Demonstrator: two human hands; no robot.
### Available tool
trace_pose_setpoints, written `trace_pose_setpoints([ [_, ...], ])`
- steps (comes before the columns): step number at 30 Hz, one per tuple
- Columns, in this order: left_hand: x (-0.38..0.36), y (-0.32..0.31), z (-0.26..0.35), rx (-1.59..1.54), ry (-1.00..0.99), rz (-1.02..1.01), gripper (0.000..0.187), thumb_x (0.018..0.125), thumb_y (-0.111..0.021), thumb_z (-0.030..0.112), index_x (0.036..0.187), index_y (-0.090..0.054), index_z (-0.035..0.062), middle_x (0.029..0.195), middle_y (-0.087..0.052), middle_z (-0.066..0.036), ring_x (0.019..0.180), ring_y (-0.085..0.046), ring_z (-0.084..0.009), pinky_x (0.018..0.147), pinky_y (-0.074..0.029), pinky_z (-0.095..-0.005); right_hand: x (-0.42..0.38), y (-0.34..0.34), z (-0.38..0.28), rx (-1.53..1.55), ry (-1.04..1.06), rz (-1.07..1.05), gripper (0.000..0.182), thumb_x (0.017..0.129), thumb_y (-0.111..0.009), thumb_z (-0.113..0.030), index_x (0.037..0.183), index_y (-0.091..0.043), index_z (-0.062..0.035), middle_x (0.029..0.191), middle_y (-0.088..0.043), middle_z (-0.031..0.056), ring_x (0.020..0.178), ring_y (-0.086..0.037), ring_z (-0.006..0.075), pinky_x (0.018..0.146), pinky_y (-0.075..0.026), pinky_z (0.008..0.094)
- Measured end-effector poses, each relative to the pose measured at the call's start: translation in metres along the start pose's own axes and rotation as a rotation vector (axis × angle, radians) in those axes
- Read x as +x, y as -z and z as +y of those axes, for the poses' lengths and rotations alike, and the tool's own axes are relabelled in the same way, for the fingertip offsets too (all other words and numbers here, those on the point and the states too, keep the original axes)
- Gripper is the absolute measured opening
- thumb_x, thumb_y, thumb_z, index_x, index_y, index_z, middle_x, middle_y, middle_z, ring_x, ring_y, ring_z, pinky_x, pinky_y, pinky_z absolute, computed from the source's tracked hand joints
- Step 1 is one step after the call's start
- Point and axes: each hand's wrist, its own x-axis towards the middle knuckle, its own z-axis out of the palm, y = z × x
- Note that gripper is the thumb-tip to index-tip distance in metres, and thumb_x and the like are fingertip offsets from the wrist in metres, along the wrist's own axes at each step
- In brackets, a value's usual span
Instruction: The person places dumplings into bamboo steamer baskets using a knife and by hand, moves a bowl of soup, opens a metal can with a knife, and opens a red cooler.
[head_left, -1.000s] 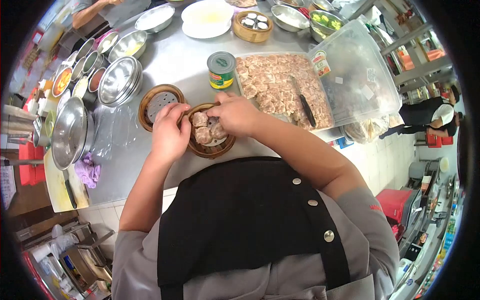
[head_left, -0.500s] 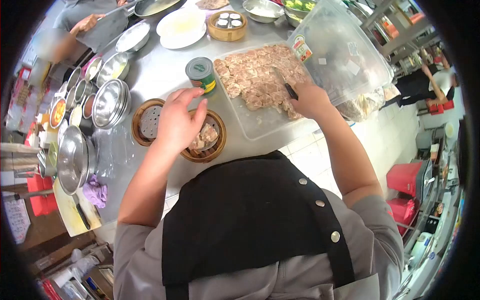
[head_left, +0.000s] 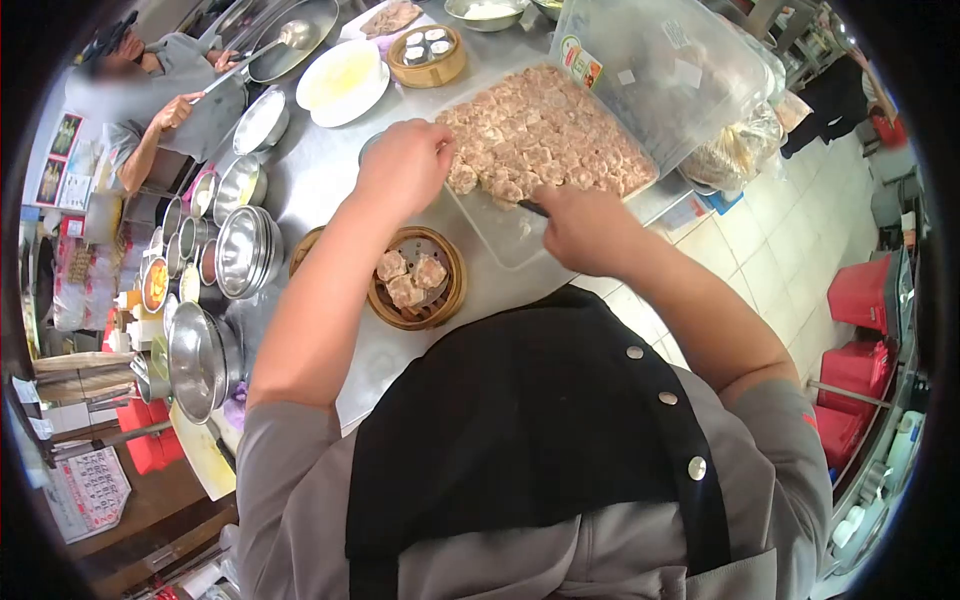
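A clear plastic tub (head_left: 513, 262) holds many pale meat dumplings (head_left: 560, 130) packed close together. At their near edge, my right hand (head_left: 590, 228) grips the dark handle of a tool (head_left: 533, 208); its far end is hard to make out. My left hand (head_left: 405, 165) is over the tub's left edge, its fingers curled together, and whatever they hold is hidden. Below it stands a round bamboo steamer (head_left: 458, 290) with three dumplings (head_left: 407, 278) on a perforated plate. A second steamer (head_left: 300, 250) is mostly hidden behind my left forearm.
Steel bowls (head_left: 245, 250) stand along the left. A bamboo steamer with small white cups (head_left: 428, 58) and a white plate (head_left: 340, 85) are at the back. A clear lid (head_left: 660, 80) leans at the tub's right. Another person (head_left: 175, 100) holds a ladle over a pan.
My left hand has moved from above the near steamer up and right to the tub's edge, and its fingers have closed. My right hand with the tool has moved left and nearer.
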Motion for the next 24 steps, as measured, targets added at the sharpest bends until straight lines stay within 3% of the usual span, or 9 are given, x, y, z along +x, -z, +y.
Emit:
trace_pose_setpoints([
  [3, 0.022, -0.009, -0.004, 0.075, 0.015, -0.117, 0.021, 0.093, -0.064, 0.022, 0.101, -0.076, 0.0062, 0.104, -0.073, -0.017, 0.098, -0.068, -0.0378, 0.085, -0.054, -0.0474, 0.008, -0.025, -0.009, -0.053, 0.090, -0.041, 0.035, 0.091, -0.055, -0.012, 0.125, -0.059, -0.0048, 0.105, -0.069, 0.0223, 0.095, -0.070, 0.0391, 0.080, -0.056, 0.0505],
  [6, 0.035, -0.013, -0.002, 0.147, 0.048, -0.282, 0.023, 0.094, -0.062, 0.024, 0.104, -0.077, 0.0095, 0.104, -0.074, -0.017, 0.100, -0.068, -0.0372, 0.087, -0.054, -0.0475, 0.019, -0.033, -0.018, -0.099, 0.084, -0.147, 0.043, 0.090, -0.058, -0.009, 0.133, -0.056, -0.0046, 0.107, -0.068, 0.0208, 0.094, -0.071, 0.0375, 0.078, -0.057, 0.0476],
  [12, 0.043, -0.023, -0.003, 0.313, 0.036, -0.461, 0.026, 0.096, -0.058, 0.025, 0.110, -0.077, 0.0155, 0.106, -0.074, -0.015, 0.102, -0.069, -0.0354, 0.091, -0.055, -0.0469, 0.026, -0.042, -0.032, -0.050, 0.006, -0.158, 0.068, 0.085, -0.063, -0.001, 0.150, -0.042, -0.0038, 0.113, -0.066, 0.0222, 0.096, -0.072, 0.0360, 0.077, -0.058, 0.0451],
  [15, 0.048, -0.028, -0.005, 0.430, -0.002, -0.504, 0.028, 0.097, -0.056, 0.024, 0.116, -0.075, 0.0176, 0.111, -0.074, -0.013, 0.107, -0.069, -0.0339, 0.094, -0.053, -0.0473, 0.021, -0.040, -0.033, -0.015, -0.007, -0.168, 0.050, 0.090, -0.060, -0.006, 0.139, -0.048, 0.0023, 0.117, -0.067, 0.0245, 0.102, -0.072, 0.0374, 0.082, -0.059, 0.0454],
  [24, 0.045, -0.027, -0.009, 0.417, -0.078, -0.526, 0.032, 0.096, -0.057, 0.021, 0.124, -0.073, 0.0199, 0.113, -0.074, -0.014, 0.111, -0.068, -0.0325, 0.096, -0.051, -0.0481, 0.015, -0.054, -0.033, 0.043, -0.049, -0.085, 0.060, 0.091, -0.059, -0.004, 0.148, -0.041, -0.0002, 0.117, -0.065, 0.0252, 0.101, -0.071, 0.0392, 0.081, -0.059, 0.0467],
])
